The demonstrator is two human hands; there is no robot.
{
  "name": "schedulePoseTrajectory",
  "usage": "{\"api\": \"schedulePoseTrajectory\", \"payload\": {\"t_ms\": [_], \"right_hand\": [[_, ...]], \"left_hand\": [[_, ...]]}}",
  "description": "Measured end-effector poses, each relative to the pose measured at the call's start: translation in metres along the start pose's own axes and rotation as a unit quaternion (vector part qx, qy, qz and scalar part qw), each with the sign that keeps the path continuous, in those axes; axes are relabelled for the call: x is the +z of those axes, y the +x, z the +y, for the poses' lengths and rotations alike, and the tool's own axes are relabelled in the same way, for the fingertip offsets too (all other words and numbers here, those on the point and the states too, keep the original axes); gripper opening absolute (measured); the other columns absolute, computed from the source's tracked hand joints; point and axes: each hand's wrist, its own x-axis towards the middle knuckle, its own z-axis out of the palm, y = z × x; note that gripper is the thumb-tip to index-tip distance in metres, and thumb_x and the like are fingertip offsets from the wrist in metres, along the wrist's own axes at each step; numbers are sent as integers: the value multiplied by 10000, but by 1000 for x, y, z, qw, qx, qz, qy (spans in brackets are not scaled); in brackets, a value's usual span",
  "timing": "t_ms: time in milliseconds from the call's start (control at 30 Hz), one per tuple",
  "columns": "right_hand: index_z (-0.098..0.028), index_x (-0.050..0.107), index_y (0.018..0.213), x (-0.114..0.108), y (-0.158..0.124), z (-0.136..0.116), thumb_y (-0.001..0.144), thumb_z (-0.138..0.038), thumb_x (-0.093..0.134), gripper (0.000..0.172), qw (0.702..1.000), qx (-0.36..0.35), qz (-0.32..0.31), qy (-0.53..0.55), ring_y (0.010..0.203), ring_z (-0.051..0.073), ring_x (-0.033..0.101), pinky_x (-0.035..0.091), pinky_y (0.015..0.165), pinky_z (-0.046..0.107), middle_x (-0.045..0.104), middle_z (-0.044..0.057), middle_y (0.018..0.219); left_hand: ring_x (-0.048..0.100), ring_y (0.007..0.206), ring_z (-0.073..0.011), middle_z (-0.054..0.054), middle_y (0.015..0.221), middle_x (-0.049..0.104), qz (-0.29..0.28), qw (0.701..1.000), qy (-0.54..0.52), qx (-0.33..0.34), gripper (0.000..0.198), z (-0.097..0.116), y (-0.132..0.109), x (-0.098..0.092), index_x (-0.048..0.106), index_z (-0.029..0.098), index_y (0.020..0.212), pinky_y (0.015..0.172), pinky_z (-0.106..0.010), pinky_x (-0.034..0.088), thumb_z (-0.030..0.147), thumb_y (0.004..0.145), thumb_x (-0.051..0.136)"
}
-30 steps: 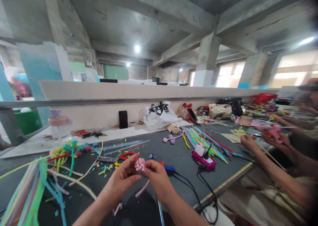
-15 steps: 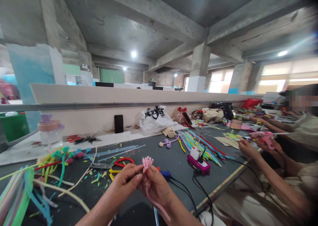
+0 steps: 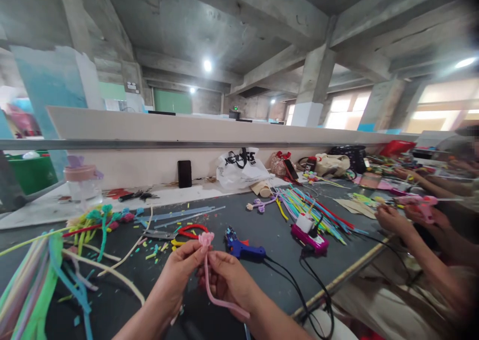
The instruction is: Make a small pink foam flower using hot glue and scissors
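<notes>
Between my two hands is a pink pipe-cleaner flower (image 3: 205,239), its bunched head showing above the fingers. A long pink pipe-cleaner stem (image 3: 210,292) hangs down from it and bends right across my right palm. My left hand (image 3: 178,267) pinches the flower just under the head, thumb and forefinger together. My right hand (image 3: 229,276) has its fingers closed near the upper stem; its lower fingers are partly hidden. A blue glue gun (image 3: 243,249) lies just beyond my right hand. Scissors with red handles (image 3: 192,231) and yellow-handled pliers (image 3: 179,242) lie behind my left hand.
Bundles of coloured pipe cleaners (image 3: 28,290) lie at left, and more strands (image 3: 314,210) at right. A magenta power strip (image 3: 310,240) with cords sits near the right edge. A phone (image 3: 184,174) leans at the back. A co-worker's hand (image 3: 392,220) is at far right, beside a pink glue gun (image 3: 424,206).
My hands and the flower have shifted left, uncovering the blue glue gun. The right hand has opened away from the flower head, and more of the stem shows. The view has turned slightly.
</notes>
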Motion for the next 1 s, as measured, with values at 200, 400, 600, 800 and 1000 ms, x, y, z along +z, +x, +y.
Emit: {"api": "schedulePoseTrajectory", "payload": {"t_ms": [200,400,600,800,1000], "right_hand": [[-122,679,761,-5,1,-15,677,-423,713,315,967,-113,54,-223,639,109,540,410,668,254,629,23,694],[-215,580,1043,-5,-4,-24,666,-378,738,440,957,-185,-35,-222,798,132,532,407,742,264,586,7,879],[-199,593,996,0,-10,-27,680,-311,736,365,946,-206,-26,-248,766,108,495,397,720,237,545,-7,838],[-204,618,924,-2,-9,-31,693,-285,728,268,962,-182,-14,-203,736,86,505,401,715,217,569,-24,796],[-205,629,921,-4,-9,-30,674,-277,743,281,967,-170,-17,-189,733,80,505,400,711,206,568,-27,795]], "left_hand": [[533,590,-76,7,624,605,6,996,33,79,193,17,-3,-7,589,133,705,592,-177,425,306,723,673],[429,385,-60,61,439,501,-1,989,133,60,254,14,-7,-3,487,163,620,411,-172,318,329,689,667],[360,412,-40,80,491,431,1,968,234,91,224,1,-5,-4,491,159,600,404,-161,271,266,647,682],[412,439,-50,43,560,498,-92,984,154,-11,265,8,-5,-4,557,145,728,430,-172,279,399,727,631],[372,403,-40,41,480,461,-95,985,126,-73,352,15,-8,-3,520,137,606,413,-172,193,450,730,622]]}}
